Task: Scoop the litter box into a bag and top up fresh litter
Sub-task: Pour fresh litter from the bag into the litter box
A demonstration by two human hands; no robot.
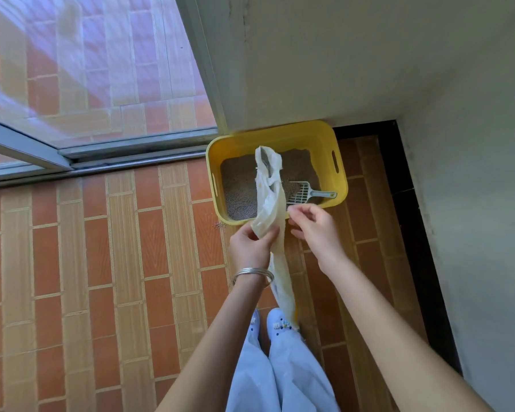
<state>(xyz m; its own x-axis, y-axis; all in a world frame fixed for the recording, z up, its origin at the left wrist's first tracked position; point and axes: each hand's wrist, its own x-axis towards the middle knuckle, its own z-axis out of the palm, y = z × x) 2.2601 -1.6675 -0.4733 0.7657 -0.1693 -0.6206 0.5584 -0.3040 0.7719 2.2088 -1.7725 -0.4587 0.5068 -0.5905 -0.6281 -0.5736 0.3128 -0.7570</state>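
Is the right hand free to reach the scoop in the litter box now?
Probably yes: the right hand holds nothing and hovers near the scoop, whose handle lies uncovered; the bag hangs from the left hand.

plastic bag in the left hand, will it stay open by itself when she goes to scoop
Probably not. The plastic bag hangs limp and twisted from the left hand, so it looks thin and floppy. It seems very light and empty. The right hand may have to spread its mouth.

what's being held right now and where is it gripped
The left hand pinches the bag mid-length. The right hand is open beside it, holding nothing.
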